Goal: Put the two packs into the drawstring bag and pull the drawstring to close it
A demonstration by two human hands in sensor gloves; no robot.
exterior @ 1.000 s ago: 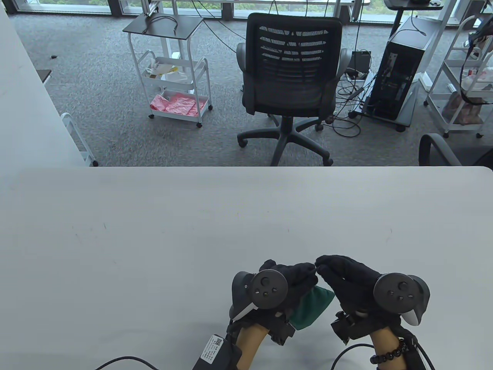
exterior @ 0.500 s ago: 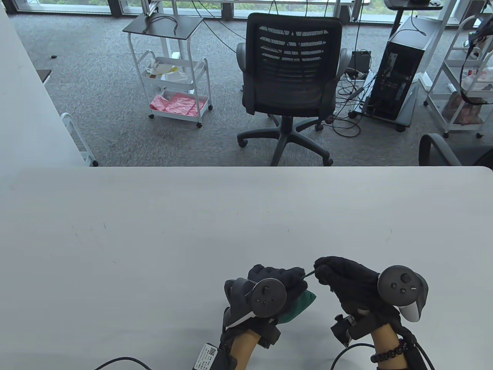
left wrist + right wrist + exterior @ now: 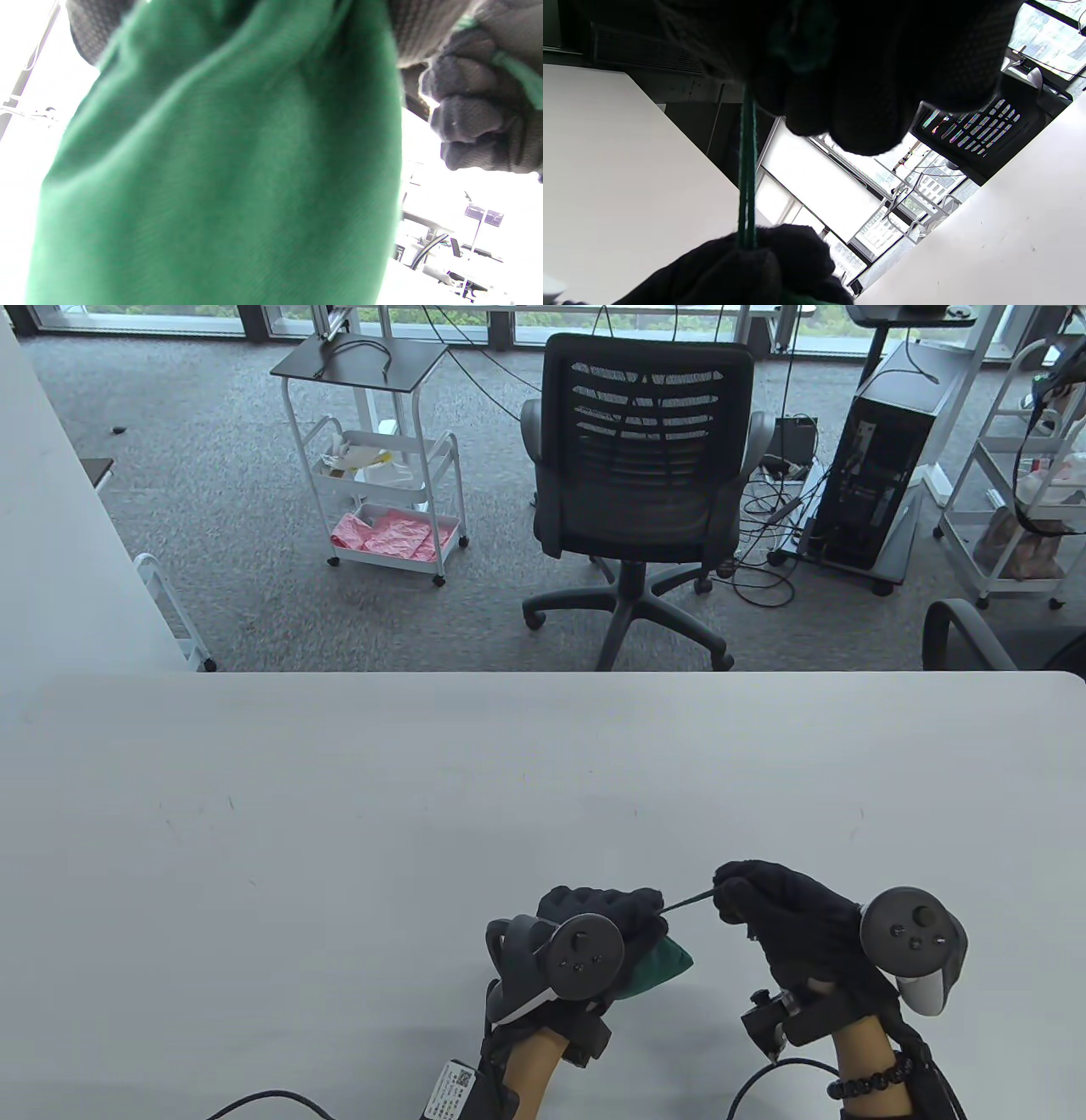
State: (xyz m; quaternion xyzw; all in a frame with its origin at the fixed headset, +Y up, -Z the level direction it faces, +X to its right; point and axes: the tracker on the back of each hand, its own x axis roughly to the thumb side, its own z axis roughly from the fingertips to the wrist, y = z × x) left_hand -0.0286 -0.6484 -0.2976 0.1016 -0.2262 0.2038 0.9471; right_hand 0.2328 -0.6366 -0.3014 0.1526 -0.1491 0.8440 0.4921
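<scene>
A green drawstring bag [image 3: 657,971] hangs under my left hand [image 3: 607,909], which grips its gathered neck near the table's front edge. In the left wrist view the bag [image 3: 229,169] fills the frame below that hand. My right hand [image 3: 747,891] pinches the green drawstring [image 3: 689,902], which runs taut from the bag's neck to its fingertips. The right wrist view shows the drawstring [image 3: 746,178] stretched between both gloved hands. No pack shows in any view; the bag's inside is hidden.
The white table [image 3: 339,814] stretches wide ahead of both hands. A black office chair [image 3: 640,475] stands beyond its far edge, with a white cart [image 3: 382,475] and a computer tower [image 3: 882,466] on the carpet behind.
My right hand has pulled away to the right, drawing a length of drawstring out of the bag's neck. My left hand has shifted left and down with the bag.
</scene>
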